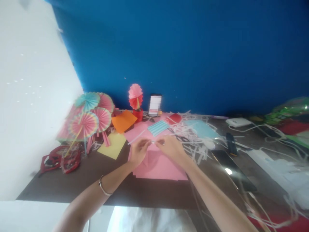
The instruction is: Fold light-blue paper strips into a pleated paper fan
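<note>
Above a stack of pink paper (159, 167), my left hand (139, 150) and my right hand (170, 146) meet with fingertips pinched. Between them is a small white piece (153, 142), perhaps a paper strip; it is too small and blurred to name surely. Both hands are closed on it. Just beyond my fingers lies a pleated light-blue paper (158, 128). A thin white strip (136, 137) rests on the pink paper beside my left hand.
Paper fans (84, 124), a yellow sheet (112, 146) and an orange sheet (124, 120) are at left. White paper strips (199, 151) lie tangled at right, near a dark phone-like slab (234, 170) and white cables (267, 129). A blue wall (181, 54) stands behind.
</note>
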### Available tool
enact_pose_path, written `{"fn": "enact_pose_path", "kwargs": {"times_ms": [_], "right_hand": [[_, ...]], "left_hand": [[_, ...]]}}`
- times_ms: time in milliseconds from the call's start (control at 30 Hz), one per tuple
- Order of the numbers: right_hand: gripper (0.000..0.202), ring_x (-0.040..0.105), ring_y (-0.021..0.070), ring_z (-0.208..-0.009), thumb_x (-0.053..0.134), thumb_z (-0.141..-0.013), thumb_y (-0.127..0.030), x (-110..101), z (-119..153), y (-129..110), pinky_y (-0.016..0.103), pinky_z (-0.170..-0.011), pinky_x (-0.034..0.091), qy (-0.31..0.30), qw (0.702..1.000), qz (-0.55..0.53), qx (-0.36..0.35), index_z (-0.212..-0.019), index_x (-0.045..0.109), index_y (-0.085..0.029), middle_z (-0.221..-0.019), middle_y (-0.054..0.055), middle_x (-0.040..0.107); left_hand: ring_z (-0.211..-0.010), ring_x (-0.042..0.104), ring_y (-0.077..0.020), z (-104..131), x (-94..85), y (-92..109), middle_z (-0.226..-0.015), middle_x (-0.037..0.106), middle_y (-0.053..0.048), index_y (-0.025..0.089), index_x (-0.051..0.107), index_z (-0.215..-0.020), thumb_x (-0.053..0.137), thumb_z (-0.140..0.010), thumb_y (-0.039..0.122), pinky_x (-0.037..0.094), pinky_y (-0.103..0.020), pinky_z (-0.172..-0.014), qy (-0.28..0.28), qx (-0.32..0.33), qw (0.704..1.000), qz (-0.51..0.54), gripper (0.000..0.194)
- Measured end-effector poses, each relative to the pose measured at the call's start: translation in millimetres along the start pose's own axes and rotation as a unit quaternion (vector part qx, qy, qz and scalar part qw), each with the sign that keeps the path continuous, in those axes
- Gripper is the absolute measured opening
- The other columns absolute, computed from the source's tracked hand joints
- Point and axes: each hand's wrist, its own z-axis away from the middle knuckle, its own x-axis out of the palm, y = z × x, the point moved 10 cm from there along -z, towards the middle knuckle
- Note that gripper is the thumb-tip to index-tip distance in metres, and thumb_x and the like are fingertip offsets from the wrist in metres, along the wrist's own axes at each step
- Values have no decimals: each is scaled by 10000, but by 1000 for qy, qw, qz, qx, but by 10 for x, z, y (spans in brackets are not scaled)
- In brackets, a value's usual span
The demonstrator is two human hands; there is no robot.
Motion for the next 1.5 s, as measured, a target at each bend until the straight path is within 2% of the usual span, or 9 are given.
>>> {"fn": "enact_pose_path", "kwargs": {"times_ms": [167,300,400,500,600,800,1100,1300,1500], "right_hand": [[180,621,195,-802,500,-812,-303,-21,-14,-56,268,-654,413,22,998,59,-22,-817,670,-244,-822,17,690],[216,602,170,-858,532,-798,-212,-38,51,-179,248,-685,422,35,990,48,-127,-989,630,-237,-1025,31,638],[289,605,149,-808,492,-822,-157,-26,144,-250,232,-627,410,25,973,110,-199,-1068,609,-252,-1143,53,572],[270,606,139,-716,459,-841,-135,24,230,-273,221,-533,363,2,945,216,-247,-1019,633,-239,-1103,64,584],[266,608,142,-698,437,-853,-111,7,297,-295,222,-508,338,11,914,289,-286,-998,638,-206,-1045,87,611],[275,615,156,-794,460,-859,-138,-69,365,-270,229,-603,409,39,886,297,-353,-1089,597,-205,-995,105,635],[461,599,159,-808,495,-771,-27,63,289,-53,208,-577,391,14,896,257,-361,-1160,554,-267,-908,64,634],[515,590,146,-785,501,-760,-37,75,238,-29,194,-545,358,-9,904,238,-356,-1207,521,-290,-880,55,626],[454,600,148,-786,502,-791,-100,48,210,-18,191,-553,360,-15,916,227,-330,-1201,525,-295,-870,42,653]], "left_hand": [[-755,666,-186,-19,-36,-43,-786,695,-66,146,649,-832,644,-725,338,537,-330,-726,12,-10,1000,19,219],[-697,663,-180,-53,-89,-194,-744,685,-59,134,642,-831,654,-713,340,543,-345,-703,21,-49,998,43,238],[-709,663,-182,-59,-86,-291,-761,684,-63,129,644,-852,654,-717,332,542,-356,-724,17,-74,995,63,244],[-711,663,-182,-51,-78,-370,-763,685,-65,129,649,-857,676,-700,319,538,-358,-744,16,-95,993,61,248],[-703,665,-184,-39,-71,-442,-754,688,-67,123,651,-862,706,-668,303,536,-359,-751,21,-119,990,73,270],[-683,667,-184,-16,-35,-464,-714,681,-55,109,633,-839,741,-622,284,544,-352,-732,28,-158,981,112,299],[-598,644,-153,-23,-6,-339,-619,657,-30,114,623,-708,758,-585,306,522,-266,-610,23,-157,981,110,265],[-624,646,-167,-43,-54,-446,-663,669,-41,125,631,-766,749,-600,313,511,-274,-589,21,-158,984,84,278],[-644,629,-127,-35,36,-428,-685,659,-16,139,632,-832,710,-663,344,495,-252,-630,-6,-157,975,157,277]]}}
